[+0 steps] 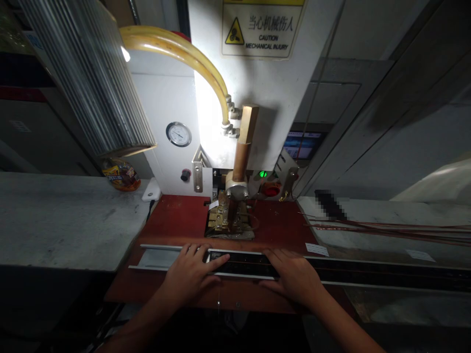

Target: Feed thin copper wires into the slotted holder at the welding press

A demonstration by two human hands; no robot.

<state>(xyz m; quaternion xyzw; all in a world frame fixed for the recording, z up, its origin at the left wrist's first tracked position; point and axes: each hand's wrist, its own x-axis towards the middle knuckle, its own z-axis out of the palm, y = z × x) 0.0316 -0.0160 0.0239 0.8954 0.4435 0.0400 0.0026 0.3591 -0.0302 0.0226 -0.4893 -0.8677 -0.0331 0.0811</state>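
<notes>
While the left hand (189, 274) and right hand (296, 274) both grip the rail (156, 258) by its edges, it lies flat on the red worktop (275, 220), in front of the rod (242, 162). Press evenly to hold it straight.

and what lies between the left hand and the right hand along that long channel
In the head view, a stretch of black strip lies between the left hand and the right hand, inside the pale channel.
</notes>
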